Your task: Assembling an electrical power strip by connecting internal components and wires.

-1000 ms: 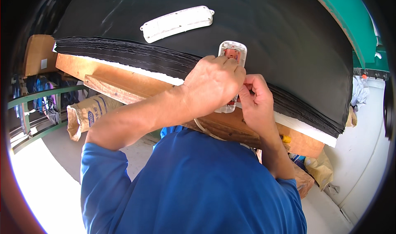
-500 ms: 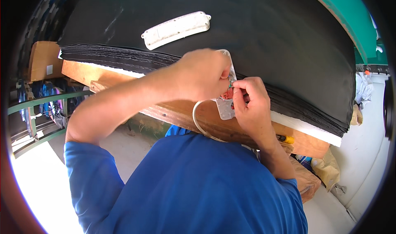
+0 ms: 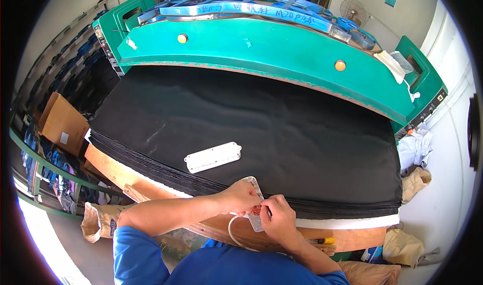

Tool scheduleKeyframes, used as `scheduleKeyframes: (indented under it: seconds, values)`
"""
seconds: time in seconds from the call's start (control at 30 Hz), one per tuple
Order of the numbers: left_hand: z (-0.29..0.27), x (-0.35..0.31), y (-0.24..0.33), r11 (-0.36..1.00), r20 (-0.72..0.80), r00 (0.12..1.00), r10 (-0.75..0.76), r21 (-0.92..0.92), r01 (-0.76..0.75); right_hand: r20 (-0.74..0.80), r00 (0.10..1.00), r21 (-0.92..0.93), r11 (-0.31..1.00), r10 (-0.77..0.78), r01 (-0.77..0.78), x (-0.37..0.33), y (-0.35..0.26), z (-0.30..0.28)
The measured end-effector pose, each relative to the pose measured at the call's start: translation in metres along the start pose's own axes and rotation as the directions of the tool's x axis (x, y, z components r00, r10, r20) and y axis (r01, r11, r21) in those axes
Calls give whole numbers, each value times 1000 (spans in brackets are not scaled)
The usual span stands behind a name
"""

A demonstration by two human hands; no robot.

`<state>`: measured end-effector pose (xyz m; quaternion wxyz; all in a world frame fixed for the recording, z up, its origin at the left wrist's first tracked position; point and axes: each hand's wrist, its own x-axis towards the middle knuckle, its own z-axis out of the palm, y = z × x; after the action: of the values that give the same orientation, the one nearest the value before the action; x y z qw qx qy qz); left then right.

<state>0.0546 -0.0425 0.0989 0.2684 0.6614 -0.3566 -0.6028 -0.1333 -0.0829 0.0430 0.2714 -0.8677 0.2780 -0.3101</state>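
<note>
Head view: shows open white casing (image 3: 257,224) with red parts (image 3: 256,210) at near edge of black fabric stack (image 3: 312,149), partly blocked by both hands. With left hand (image 3: 240,197), curls fingers tight at casing; cannot tell the thing gripped. With right hand (image 3: 278,217), pinches narrow beside red parts; any held piece hidden. Around: white cover (image 3: 213,157) on the fabric, green machine (image 3: 282,49) across far side, cardboard box (image 3: 64,124) at left, white cable (image 3: 231,233) looping below, yellow-handled tool (image 3: 328,241) right of right hand. Versus half a second ago: looks farther up, bringing in machine's full width and blue frame (image 3: 241,7); still works at same casing.
</note>
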Motion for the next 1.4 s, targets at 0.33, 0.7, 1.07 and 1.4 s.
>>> scheduleKeyframes:
  seconds: [0.33,0.7,1.07,1.4]
  values:
    - [5,6,-4,981,-67,994,-83,-179,70,-40,992,153,982,122,-115,6,3,10]
    - [13,-1,-42,962,-104,971,216,-149,-230,22,973,445,870,228,-213,-2,15,12]
    - [22,3,-61,922,-284,878,386,81,-379,248,895,458,770,371,-445,19,19,3]
    - [28,-1,-67,897,-301,846,441,125,-423,136,981,302,937,141,-177,-3,-3,-21]
